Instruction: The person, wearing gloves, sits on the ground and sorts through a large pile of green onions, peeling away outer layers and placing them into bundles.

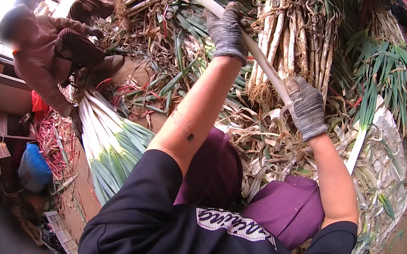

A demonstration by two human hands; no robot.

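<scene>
Both of my hands wear grey knitted gloves and grip one long leek-like green onion (264, 61), which slants across the upper middle. My left hand (229, 31) is closed around its pale stalk, below the green leaves at the upper left. My right hand (307, 106) holds the lower, root end, where dry skin hangs. Beneath and between my hands stands a bundle of unpeeled, dry-skinned onions (292, 40), roots downward. Torn dry leaves and peelings (274, 143) lie before my knees.
At the left, a co-worker (44, 46) sits with a gloved hand at a pile of white peeled onions (106, 122). Another green-topped onion (359, 142) lies at the right beside clear plastic sheeting (388, 131). Red ties (56, 142) and a blue bag (35, 166) are at lower left.
</scene>
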